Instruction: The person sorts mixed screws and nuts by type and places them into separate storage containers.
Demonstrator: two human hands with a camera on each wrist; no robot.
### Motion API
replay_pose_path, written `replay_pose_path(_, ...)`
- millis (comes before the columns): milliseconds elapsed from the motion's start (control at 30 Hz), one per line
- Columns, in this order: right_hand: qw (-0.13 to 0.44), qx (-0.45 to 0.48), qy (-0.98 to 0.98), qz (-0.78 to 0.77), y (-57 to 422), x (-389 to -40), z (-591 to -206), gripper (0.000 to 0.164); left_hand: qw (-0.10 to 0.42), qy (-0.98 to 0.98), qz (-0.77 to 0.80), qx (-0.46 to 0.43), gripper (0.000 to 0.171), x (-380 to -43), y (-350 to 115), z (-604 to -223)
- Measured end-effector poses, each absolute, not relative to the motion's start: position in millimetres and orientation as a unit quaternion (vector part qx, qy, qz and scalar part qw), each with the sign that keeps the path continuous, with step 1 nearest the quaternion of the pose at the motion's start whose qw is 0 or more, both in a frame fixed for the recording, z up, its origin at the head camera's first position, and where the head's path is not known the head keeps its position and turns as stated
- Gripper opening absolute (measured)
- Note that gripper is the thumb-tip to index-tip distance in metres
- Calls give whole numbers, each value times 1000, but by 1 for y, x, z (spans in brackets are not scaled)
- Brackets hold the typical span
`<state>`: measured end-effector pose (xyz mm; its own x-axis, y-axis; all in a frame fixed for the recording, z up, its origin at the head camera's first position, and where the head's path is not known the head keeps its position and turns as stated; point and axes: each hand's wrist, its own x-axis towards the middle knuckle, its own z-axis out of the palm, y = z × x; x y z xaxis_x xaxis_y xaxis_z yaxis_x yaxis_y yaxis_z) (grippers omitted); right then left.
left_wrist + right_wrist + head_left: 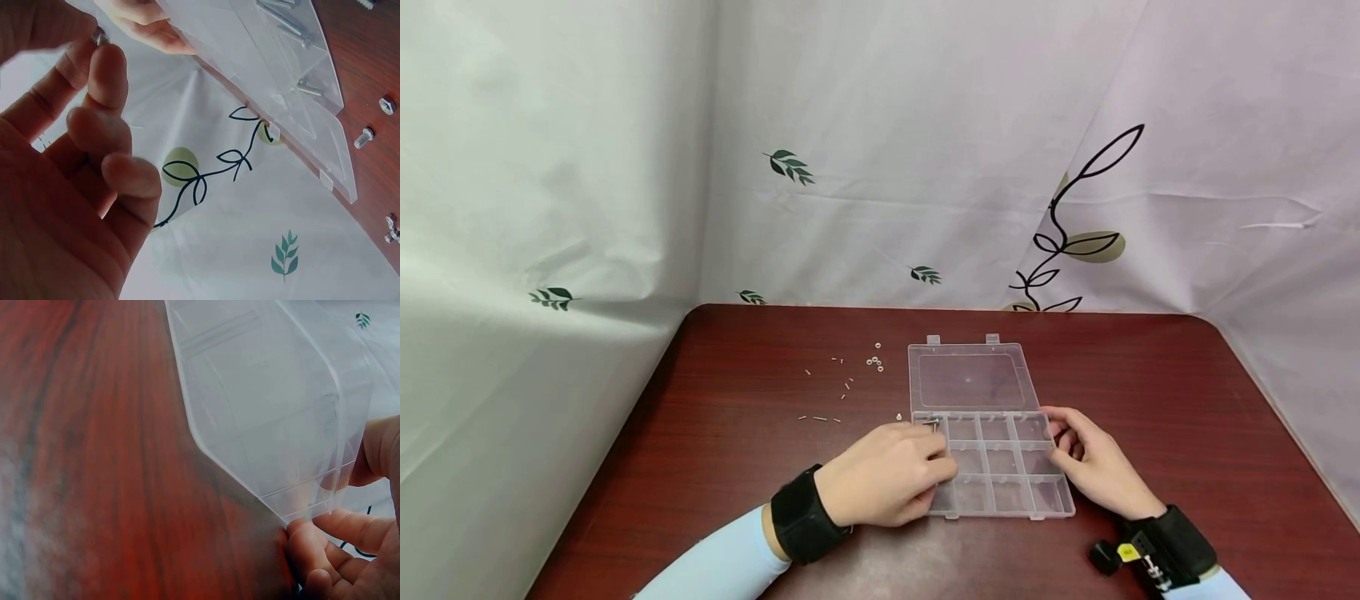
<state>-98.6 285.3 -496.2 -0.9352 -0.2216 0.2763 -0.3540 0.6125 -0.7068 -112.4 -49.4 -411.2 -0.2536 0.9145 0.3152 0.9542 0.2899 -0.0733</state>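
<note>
A clear plastic compartment box (1003, 481) lies on the table with its lid (973, 379) folded back. My left hand (891, 477) is over the box's left column. Between thumb and fingertip it pinches a small shiny metal fastener (99, 37), mostly hidden by the fingers; I cannot tell its kind. Several screws (284, 22) lie inside the box near the far left. At the box's right wall, my right hand (1101, 462) grips the side with thumb and fingers, also seen holding the wall (350, 450) in the right wrist view.
Several small screws (820, 418) lie scattered on the table left of the box. A few nuts (875, 360) sit grouped beside the lid, and a single nut (387, 105) is nearer the box. A patterned curtain (880, 167) hangs behind the table.
</note>
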Motion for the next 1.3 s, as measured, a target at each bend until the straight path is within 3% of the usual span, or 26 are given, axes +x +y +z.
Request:
replay_pose_path(167, 79, 163, -894, 409, 285, -98, -495, 51, 107, -805, -73, -579, 61, -113, -53, -411)
replay_pose_path(267, 78, 164, -894, 410, 286, -98, -494, 51, 104, -811, -77, -570, 70, -115, -56, -411)
replay_pose_path(633, 77, 162, -894, 411, 287, -100, -498, 53, 109, -842, -66, -525, 59, -136, -70, -409)
replay_pose_path(967, 77, 162, -894, 411, 288, -99, -500, 53, 116, -864, -34, -489, 38, -155, -81, -416)
replay_pose_path(1300, 81, 162, -893, 411, 288, -100, -502, 54, 77, -879, -8, -470, 20, -167, -84, -433)
